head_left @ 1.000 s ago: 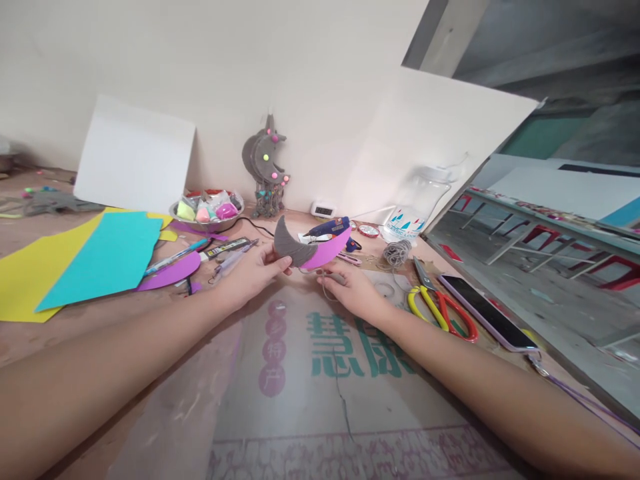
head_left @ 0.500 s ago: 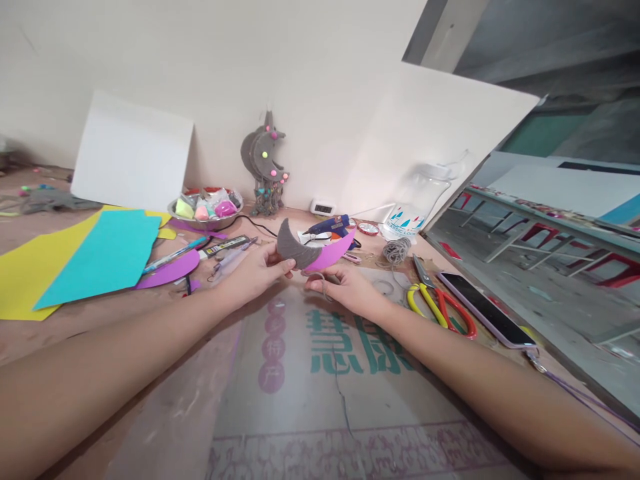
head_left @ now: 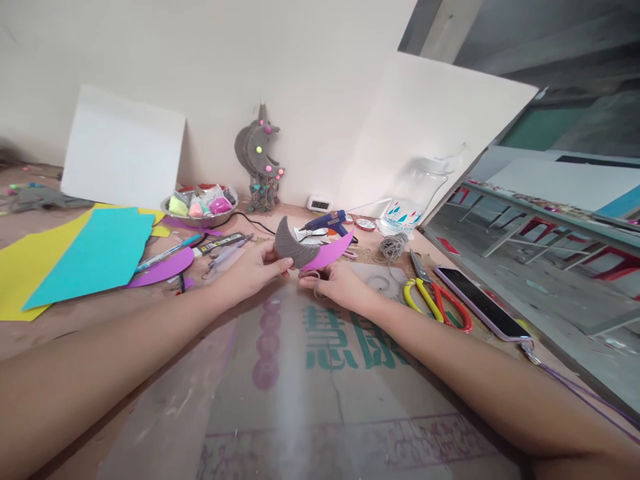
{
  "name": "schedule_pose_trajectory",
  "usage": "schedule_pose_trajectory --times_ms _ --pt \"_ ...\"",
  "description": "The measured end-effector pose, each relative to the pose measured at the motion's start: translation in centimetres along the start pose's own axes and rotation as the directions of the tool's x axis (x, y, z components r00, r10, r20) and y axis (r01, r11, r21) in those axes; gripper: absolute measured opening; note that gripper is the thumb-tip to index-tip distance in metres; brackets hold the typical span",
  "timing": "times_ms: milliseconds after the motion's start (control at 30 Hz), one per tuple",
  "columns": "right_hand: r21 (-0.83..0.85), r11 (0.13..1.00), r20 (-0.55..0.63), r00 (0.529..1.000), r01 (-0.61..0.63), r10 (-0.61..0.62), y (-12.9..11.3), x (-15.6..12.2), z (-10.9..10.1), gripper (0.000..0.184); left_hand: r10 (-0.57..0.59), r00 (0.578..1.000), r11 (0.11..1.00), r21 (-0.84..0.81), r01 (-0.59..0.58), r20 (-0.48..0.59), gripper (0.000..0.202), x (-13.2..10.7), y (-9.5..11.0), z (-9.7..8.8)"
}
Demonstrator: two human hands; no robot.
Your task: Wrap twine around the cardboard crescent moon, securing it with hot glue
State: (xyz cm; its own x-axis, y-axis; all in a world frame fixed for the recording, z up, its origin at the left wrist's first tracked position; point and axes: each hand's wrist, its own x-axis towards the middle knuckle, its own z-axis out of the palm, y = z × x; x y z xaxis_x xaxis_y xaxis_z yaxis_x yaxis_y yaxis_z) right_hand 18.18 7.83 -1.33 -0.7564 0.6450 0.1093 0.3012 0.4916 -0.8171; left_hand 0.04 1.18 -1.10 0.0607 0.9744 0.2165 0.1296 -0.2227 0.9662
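Over the near middle of the table, a crescent moon cutout [head_left: 327,253] is held up, its left part wrapped in grey yarn [head_left: 293,248] and its right part bare purple. My left hand [head_left: 257,270] pinches the wrapped part between thumb and fingers. Just below the crescent's middle, my right hand [head_left: 343,285] is closed on the grey yarn, a loop of which hangs around its fingers. Some of the right fingers are hidden behind the cutout. Beyond the right hand lies a ball of grey yarn [head_left: 394,247].
Scissors [head_left: 435,300] and a phone [head_left: 483,303] lie to the right. Behind are a blue glue gun [head_left: 327,221], a clear plastic jug [head_left: 415,193] and a finished grey moon ornament [head_left: 257,150]. Leftward are a metal bowl [head_left: 220,219] and turquoise sheet [head_left: 95,250].
The whole view has shifted slightly, so things sit a little further left and up. Both hands keep their grip on the crescent and yarn, with hardly any movement.
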Motion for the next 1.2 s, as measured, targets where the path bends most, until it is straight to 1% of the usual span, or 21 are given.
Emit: schedule_pose_trajectory --times_ms 100,167,233,300,400,467,500,533,600,633,667,700,733,767,833,900,967,1000,1067,1167,1200 --pt "0.03 0.999 -0.018 0.999 -0.034 0.034 0.3 0.1 0.1 0.024 0.002 1.0 1.0 0.022 -0.001 -0.017 0.031 0.0 0.1 -0.1" --pt "-0.002 0.999 -0.062 0.997 -0.045 0.045 0.4 0.1 -0.1 0.023 -0.005 0.999 0.999 0.036 0.007 -0.045 0.029 -0.1 0.2 -0.3" --pt "-0.07 0.997 -0.141 0.99 -0.04 0.03 0.5 0.0 -0.7 0.019 -0.025 0.997 0.999 0.038 0.028 -0.076 0.027 -0.2 0.2 -0.5" --pt "-0.15 0.988 -0.231 0.973 -0.042 0.006 0.6 0.0 -1.8 0.019 -0.048 0.993 0.999 0.012 0.05 -0.104 0.025 -0.2 0.1 -0.7" --pt "-0.271 0.962 -0.358 0.932 -0.043 -0.059 1.0 0.1 -3.7 0.026 -0.062 0.991 0.997 -0.042 0.057 -0.118 0.024 -0.2 -0.1 -0.9" --pt "-0.274 0.961 -0.445 0.89 -0.033 -0.096 1.7 0.3 -4.9 0.035 -0.056 0.992 0.997 -0.055 0.051 -0.11 0.024 -0.1 -0.3 -0.9" --pt "-0.236 0.971 -0.5 0.86 -0.025 -0.099 2.0 0.4 -5.3 0.039 -0.057 0.992 0.997 -0.06 0.051 -0.108 0.024 -0.1 -0.4 -0.9" --pt "-0.178 0.984 -0.564 0.821 -0.011 -0.092 2.5 0.5 -5.7 0.043 -0.06 0.992 0.996 -0.064 0.054 -0.108 0.024 -0.1 -0.4 -0.9" --pt "-0.048 0.998 -0.693 0.718 0.037 -0.06 3.3 0.7 -6.3 0.046 -0.066 0.991 0.996 -0.072 0.058 -0.112 0.024 -0.1 -0.5 -0.9" --pt "-0.019 0.999 -0.73 0.682 0.049 -0.047 3.7 0.8 -6.5 0.046 -0.067 0.991 0.996 -0.074 0.059 -0.113 0.025 -0.1 -0.6 -1.0" --pt "-0.013 0.998 -0.75 0.66 0.054 -0.045 3.9 0.9 -6.5 0.042 -0.066 0.991 0.996 -0.073 0.058 -0.114 0.026 0.0 -0.6 -1.0" --pt "-0.027 0.998 -0.753 0.655 0.05 -0.053 4.1 0.9 -6.5 0.034 -0.063 0.991 0.996 -0.071 0.055 -0.115 0.026 0.0 -0.7 -1.0" --pt "-0.05 0.998 -0.742 0.667 0.044 -0.067 4.2 0.9 -6.4 0.023 -0.06 0.991 0.996 -0.067 0.053 -0.117 0.027 0.0 -0.8 -1.1" --pt "-0.073 0.997 -0.717 0.692 0.038 -0.079 4.1 0.8 -6.2 0.016 -0.061 0.991 0.997 -0.062 0.054 -0.118 0.028 0.0 -0.9 -1.1" --pt "-0.102 0.994 -0.628 0.774 0.031 -0.089 3.5 0.6 -5.5 0.022 -0.065 0.99 0.997 -0.048 0.06 -0.122 0.029 0.1 -1.1 -1.2" --pt "-0.14 0.99 -0.489 0.869 0.013 -0.08 2.6 0.2 -4.5 0.022 -0.066 0.99 0.997 -0.038 0.062 -0.123 0.028 0.1 -1.1 -1.2" --pt "-0.21 0.978 -0.349 0.933 0.013 -0.087 1.6 -0.2 -3.4 0.027 -0.067 0.989 0.997 -0.03 0.064 -0.129 0.027 0.0 -0.9 -1.1" --pt "-0.24 0.97 -0.273 0.957 0.029 -0.096 1.1 -0.5 -2.9 0.03 -0.07 0.989 0.997 -0.024 0.068 -0.133 0.025 -0.1 -0.8 -1.0" --pt "-0.303 0.948 -0.145 0.978 0.101 -0.15 0.5 -0.8 -2.1 0.03 -0.076 0.987 0.997 -0.003 0.076 -0.143 0.023 -0.1 -0.3 -0.8" --pt "-0.409 0.879 -0.01 0.962 0.244 -0.271 0.2 -1.2 -1.4 0.036 -0.054 0.987 0.998 0.026 0.059 -0.15 0.019 -0.1 0.2 -0.5" --pt "-0.423 0.863 0.026 0.956 0.277 -0.294 0.2 -1.3 -1.2 0.032 -0.046 0.988 0.999 0.023 0.05 -0.151 0.019 0.0 0.2 -0.5"
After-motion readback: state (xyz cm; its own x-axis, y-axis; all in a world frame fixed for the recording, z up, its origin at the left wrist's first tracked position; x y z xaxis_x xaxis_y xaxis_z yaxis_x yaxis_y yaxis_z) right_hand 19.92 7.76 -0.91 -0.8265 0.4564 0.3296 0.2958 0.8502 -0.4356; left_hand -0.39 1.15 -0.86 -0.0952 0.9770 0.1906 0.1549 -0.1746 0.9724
